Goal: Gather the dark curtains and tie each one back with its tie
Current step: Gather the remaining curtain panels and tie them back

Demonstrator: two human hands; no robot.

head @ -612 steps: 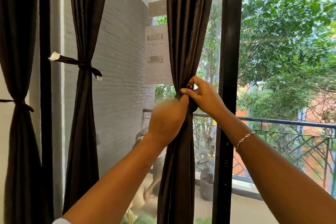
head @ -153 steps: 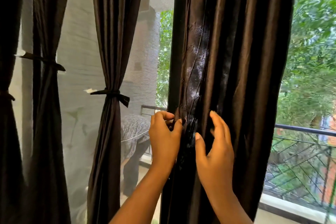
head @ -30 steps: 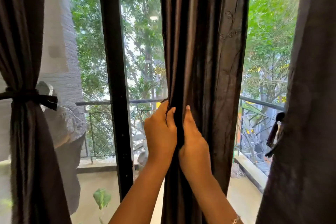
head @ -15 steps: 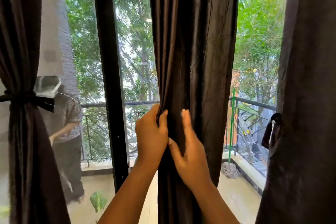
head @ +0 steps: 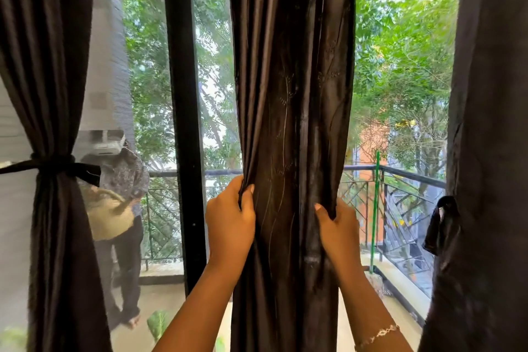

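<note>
Your left hand (head: 230, 226) grips the left edge of the middle curtain (head: 291, 94), with the fingers curled round a fold of the cloth. Your right hand (head: 338, 230) grips the right edge in the same way, and a thin bracelet (head: 377, 333) sits on that wrist. This curtain hangs ungathered between your hands, and its shiny dark cloth carries fine stitched lines.

At the left, the left curtain (head: 48, 66) is already gathered and bound by its tie (head: 54, 164). At the right, the right curtain (head: 491, 123) hangs unbound, and a loose tie (head: 441, 223) dangles at its left edge.

Behind the curtains is glass with a black frame post (head: 183, 94). Beyond it are a balcony with a dark metal railing (head: 411, 177), a green pole (head: 376, 208) and leafy trees (head: 400, 66). A standing person (head: 120, 208) is seen dimly in the left pane.
</note>
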